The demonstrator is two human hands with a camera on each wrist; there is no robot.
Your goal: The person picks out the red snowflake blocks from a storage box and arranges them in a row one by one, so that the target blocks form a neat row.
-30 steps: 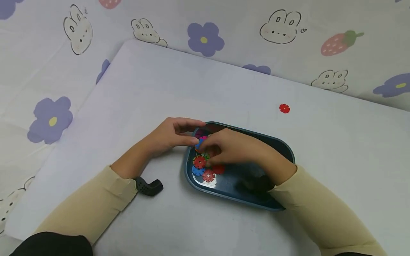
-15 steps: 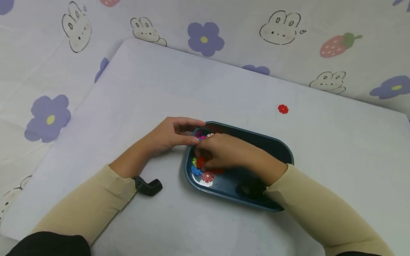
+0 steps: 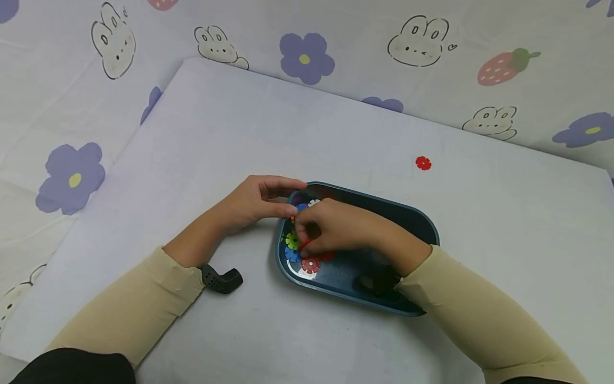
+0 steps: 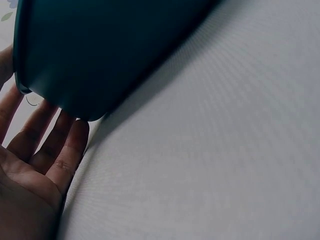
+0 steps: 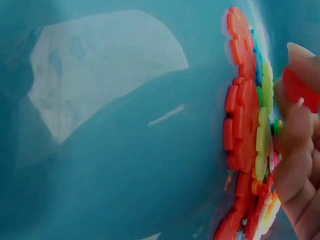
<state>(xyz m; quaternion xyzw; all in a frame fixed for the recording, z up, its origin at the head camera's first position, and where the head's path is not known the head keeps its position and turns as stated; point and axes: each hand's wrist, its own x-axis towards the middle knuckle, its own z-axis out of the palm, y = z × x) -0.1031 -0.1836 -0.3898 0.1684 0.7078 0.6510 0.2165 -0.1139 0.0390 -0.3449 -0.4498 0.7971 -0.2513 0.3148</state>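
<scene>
Both arms wear long, close-fitting beige sleeves (image 3: 144,306); a black garment (image 3: 72,368) shows near the left shoulder.

no readable text, labels, brands or numbers, only printed cloth pictures (image 3: 421,40)

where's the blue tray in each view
Head: blue tray sits at centre, both hands at its left end.
Left wrist: its dark outer wall fills the upper left, fingers against it.
Right wrist: its glossy inside fills most of the frame.
Shared landmark: the tray's wall itself.
</scene>
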